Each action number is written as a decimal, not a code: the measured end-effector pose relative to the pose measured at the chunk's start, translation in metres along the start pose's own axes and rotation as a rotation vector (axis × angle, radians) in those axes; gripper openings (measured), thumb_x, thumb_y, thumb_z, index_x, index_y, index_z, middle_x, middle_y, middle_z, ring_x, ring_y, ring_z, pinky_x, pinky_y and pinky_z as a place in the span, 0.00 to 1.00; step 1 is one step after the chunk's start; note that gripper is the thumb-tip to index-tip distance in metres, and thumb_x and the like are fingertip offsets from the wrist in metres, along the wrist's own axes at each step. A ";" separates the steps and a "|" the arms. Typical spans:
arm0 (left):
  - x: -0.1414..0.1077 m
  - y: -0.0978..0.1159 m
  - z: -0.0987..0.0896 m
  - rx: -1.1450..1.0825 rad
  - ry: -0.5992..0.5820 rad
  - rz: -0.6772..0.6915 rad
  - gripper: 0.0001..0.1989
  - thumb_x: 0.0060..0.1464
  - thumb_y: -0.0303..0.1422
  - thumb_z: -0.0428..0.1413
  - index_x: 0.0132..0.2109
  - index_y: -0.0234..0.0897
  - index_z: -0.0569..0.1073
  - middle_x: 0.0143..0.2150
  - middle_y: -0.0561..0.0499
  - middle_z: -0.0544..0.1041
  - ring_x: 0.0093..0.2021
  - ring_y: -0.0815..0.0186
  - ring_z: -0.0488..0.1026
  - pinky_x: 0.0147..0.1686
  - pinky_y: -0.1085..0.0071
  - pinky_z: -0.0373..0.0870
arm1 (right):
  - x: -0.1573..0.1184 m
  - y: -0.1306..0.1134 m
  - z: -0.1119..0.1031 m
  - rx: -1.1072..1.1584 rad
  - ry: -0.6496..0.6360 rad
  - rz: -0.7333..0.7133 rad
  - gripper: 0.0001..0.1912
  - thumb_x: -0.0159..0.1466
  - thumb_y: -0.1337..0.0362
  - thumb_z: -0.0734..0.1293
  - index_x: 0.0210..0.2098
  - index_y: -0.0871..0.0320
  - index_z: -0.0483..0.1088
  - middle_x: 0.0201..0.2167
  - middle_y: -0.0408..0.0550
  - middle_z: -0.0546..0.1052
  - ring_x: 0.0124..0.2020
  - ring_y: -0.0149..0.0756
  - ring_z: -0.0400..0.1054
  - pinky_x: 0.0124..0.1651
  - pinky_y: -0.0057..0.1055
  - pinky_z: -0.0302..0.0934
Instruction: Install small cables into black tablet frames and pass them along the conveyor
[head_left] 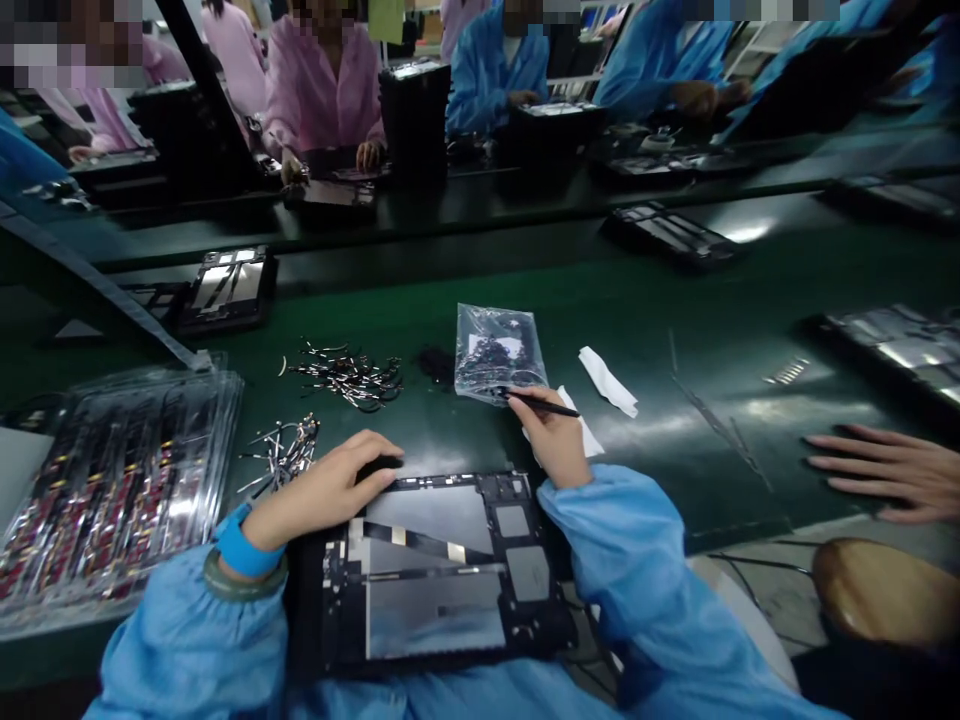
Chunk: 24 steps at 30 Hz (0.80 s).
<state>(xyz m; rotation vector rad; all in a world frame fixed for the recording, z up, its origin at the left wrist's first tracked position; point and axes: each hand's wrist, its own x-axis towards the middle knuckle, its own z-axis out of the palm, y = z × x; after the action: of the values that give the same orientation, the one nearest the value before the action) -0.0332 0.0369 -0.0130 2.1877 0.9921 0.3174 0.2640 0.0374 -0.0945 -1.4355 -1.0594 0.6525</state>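
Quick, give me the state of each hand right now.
Left hand: fingers curled, pressing on the top left corner of the open tablet; grips nothing.
Right hand: closed on a black pen tool, tip at the plastic bag.

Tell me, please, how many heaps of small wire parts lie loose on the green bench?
2: wire heap left of the plastic bag, smaller heap beside the left hand.

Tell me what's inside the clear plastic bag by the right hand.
The clear plastic bag holds a dark cluster of small parts and a white label or slip. Glare and creases blur them, so their kind and count can't be told. The right hand points tweezers at its near edge.
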 end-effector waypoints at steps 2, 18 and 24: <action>0.003 0.001 0.002 -0.017 0.001 -0.010 0.14 0.61 0.37 0.46 0.50 0.40 0.70 0.50 0.46 0.71 0.51 0.62 0.69 0.51 0.66 0.67 | 0.002 0.004 0.001 -0.016 0.013 -0.018 0.14 0.54 0.53 0.69 0.35 0.54 0.72 0.38 0.46 0.76 0.42 0.39 0.70 0.52 0.41 0.61; 0.005 0.001 0.016 -0.056 -0.119 -0.073 0.14 0.63 0.35 0.44 0.50 0.39 0.69 0.50 0.47 0.73 0.51 0.62 0.70 0.51 0.64 0.67 | 0.010 0.009 0.006 -0.037 0.050 0.020 0.15 0.55 0.51 0.68 0.35 0.55 0.71 0.34 0.46 0.76 0.34 0.38 0.72 0.44 0.41 0.66; 0.004 0.003 0.014 -0.169 0.051 -0.052 0.12 0.61 0.35 0.47 0.48 0.39 0.70 0.48 0.47 0.74 0.49 0.63 0.71 0.50 0.65 0.67 | -0.011 -0.029 0.007 0.046 -0.008 0.070 0.15 0.53 0.52 0.71 0.33 0.56 0.70 0.32 0.46 0.77 0.29 0.35 0.74 0.36 0.35 0.69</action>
<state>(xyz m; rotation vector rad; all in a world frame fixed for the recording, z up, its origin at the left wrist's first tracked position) -0.0217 0.0317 -0.0213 2.0073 1.0108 0.4188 0.2461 0.0283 -0.0701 -1.4367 -0.9977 0.7289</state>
